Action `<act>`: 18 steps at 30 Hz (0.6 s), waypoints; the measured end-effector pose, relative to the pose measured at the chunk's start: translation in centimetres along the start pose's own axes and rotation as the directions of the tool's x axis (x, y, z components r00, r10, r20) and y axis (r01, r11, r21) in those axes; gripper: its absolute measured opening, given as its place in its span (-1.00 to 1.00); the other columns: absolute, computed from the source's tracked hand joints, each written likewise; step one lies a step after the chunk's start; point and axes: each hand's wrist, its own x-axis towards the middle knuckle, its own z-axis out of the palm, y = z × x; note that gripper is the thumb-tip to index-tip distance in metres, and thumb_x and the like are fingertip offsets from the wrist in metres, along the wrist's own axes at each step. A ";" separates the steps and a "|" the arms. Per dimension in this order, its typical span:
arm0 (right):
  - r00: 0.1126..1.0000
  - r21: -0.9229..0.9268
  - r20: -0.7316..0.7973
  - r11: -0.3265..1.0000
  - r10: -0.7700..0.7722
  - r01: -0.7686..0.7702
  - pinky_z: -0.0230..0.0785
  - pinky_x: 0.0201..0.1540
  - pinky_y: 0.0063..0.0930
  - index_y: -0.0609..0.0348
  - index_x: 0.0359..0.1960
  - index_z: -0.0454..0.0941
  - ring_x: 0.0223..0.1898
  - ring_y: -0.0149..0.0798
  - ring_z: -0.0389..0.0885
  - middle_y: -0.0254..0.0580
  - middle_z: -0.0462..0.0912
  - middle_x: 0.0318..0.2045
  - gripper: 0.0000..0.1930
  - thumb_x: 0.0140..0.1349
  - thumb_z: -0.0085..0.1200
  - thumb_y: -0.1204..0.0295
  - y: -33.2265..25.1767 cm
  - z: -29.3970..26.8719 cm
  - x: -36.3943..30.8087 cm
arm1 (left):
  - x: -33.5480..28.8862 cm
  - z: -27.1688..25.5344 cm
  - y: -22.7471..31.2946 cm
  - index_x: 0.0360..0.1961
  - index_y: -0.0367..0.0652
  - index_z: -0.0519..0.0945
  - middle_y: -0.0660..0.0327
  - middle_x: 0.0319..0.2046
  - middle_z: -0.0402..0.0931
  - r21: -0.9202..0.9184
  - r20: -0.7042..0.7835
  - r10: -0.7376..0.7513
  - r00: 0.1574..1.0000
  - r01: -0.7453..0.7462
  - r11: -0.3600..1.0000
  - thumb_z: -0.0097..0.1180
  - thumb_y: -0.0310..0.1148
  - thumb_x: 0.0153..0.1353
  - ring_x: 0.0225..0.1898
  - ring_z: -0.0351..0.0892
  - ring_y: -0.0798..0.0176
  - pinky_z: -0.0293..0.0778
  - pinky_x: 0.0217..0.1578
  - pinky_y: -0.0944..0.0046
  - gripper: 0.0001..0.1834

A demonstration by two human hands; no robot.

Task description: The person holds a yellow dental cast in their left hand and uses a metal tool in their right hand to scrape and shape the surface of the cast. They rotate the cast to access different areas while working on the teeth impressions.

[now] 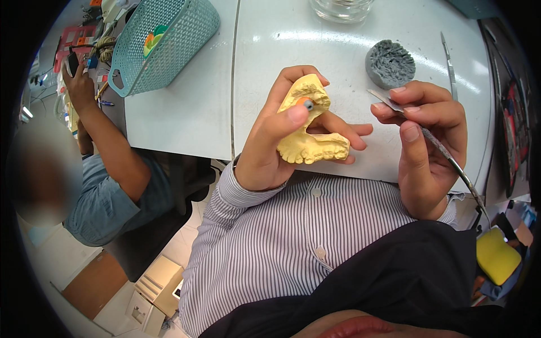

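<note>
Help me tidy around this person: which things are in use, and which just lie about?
In use:
yellow dental cast, in the left hand
bladed metal tool, in the right hand
perhaps the grey block, close by

Seemingly lying about:
slim metal tool
teal basket
glass container

The left hand [267, 129] is holding a yellow dental cast [293, 145], its thumb [290, 119] lying close to a small grey-and-orange piece [308, 105] in the cast. The right hand [433, 141] is gripping a slender metal tool [451, 161], whose flat blade [384, 100] is pointing leftward, apart from the cast. On the worktop [270, 42] a round grey block [390, 63] is sitting beyond the right hand, a slim metal knife [451, 70] lying to its right. A glass vessel [341, 9] and a teal basket [183, 48] are standing farther off; at the left a co-worker [107, 203] is sitting
</note>
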 end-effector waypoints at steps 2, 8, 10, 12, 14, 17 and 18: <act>1.000 0.013 -0.027 1.000 -0.001 0.001 0.44 -0.16 -0.44 0.30 -0.27 0.29 -0.25 -0.22 0.54 0.04 0.38 -0.19 -0.88 0.15 -0.14 0.59 0.0 0.1 -0.1 | -0.1 -0.2 0.3 -0.01 -0.24 0.01 -0.30 -0.24 0.39 0.141 0.007 0.010 1.000 -0.011 0.990 -0.18 -0.15 0.16 -0.20 0.49 -0.19 0.54 -0.29 0.09 -0.49; 0.998 0.015 -0.058 1.000 0.017 -0.017 0.43 -0.15 -0.45 0.30 -0.26 0.29 -0.24 -0.23 0.54 0.03 0.38 -0.18 -0.87 0.14 -0.12 0.60 0.1 0.6 0.0 | -0.4 -0.3 0.1 -0.04 -0.27 0.08 -0.18 -0.31 0.46 0.449 0.017 0.273 0.962 -0.252 0.857 -0.07 -0.40 0.14 -0.19 0.51 -0.06 0.50 -0.22 0.12 -0.58; 0.998 0.020 -0.063 1.000 0.021 -0.020 0.44 -0.15 -0.45 0.29 -0.25 0.29 -0.24 -0.23 0.54 0.03 0.38 -0.19 -0.86 0.14 -0.12 0.61 0.2 0.7 -0.1 | -0.4 -0.7 -0.2 -0.08 -0.29 0.16 -0.15 -0.29 0.45 0.479 0.024 0.320 0.947 -0.292 0.828 -0.08 -0.41 0.15 -0.21 0.52 -0.02 0.50 -0.22 0.16 -0.64; 0.998 0.021 -0.054 1.000 0.021 -0.019 0.44 -0.15 -0.45 0.29 -0.25 0.28 -0.24 -0.23 0.55 0.03 0.39 -0.19 -0.86 0.13 -0.12 0.62 0.4 0.7 -0.1 | -0.6 -1.0 -0.5 -0.11 -0.30 0.22 -0.11 -0.28 0.45 0.518 0.027 0.358 0.933 -0.319 0.793 -0.07 -0.44 0.15 -0.23 0.53 0.02 0.50 -0.22 0.18 -0.69; 0.997 0.043 -0.057 0.998 0.044 -0.042 0.44 -0.16 -0.44 0.29 -0.26 0.28 -0.25 -0.22 0.55 0.03 0.40 -0.22 -0.86 0.13 -0.11 0.62 0.4 0.9 -0.1 | -0.8 -1.2 -0.7 -0.13 -0.32 0.26 -0.06 -0.29 0.46 0.568 0.026 0.389 0.921 -0.334 0.753 -0.05 -0.47 0.14 -0.25 0.54 0.08 0.51 -0.22 0.20 -0.72; 0.997 0.058 -0.060 0.997 0.055 -0.051 0.45 -0.19 -0.43 0.27 -0.28 0.29 -0.28 -0.23 0.55 0.01 0.43 -0.27 -0.87 0.13 -0.09 0.59 0.5 1.0 0.0 | -1.0 -1.5 -0.5 -0.12 -0.34 0.25 -0.01 -0.32 0.46 0.738 0.091 0.414 0.906 -0.341 0.583 0.01 -0.53 0.09 -0.25 0.54 0.14 0.52 -0.24 0.23 -0.67; 0.997 0.061 -0.059 0.997 0.054 -0.050 0.45 -0.21 -0.43 0.26 -0.29 0.29 -0.30 -0.24 0.54 0.00 0.44 -0.29 -0.87 0.13 -0.07 0.58 0.4 1.0 0.0 | -1.0 -1.6 -0.5 -0.12 -0.35 0.26 0.00 -0.32 0.46 0.737 0.102 0.430 0.897 -0.359 0.573 0.03 -0.53 0.07 -0.25 0.54 0.16 0.52 -0.24 0.24 -0.66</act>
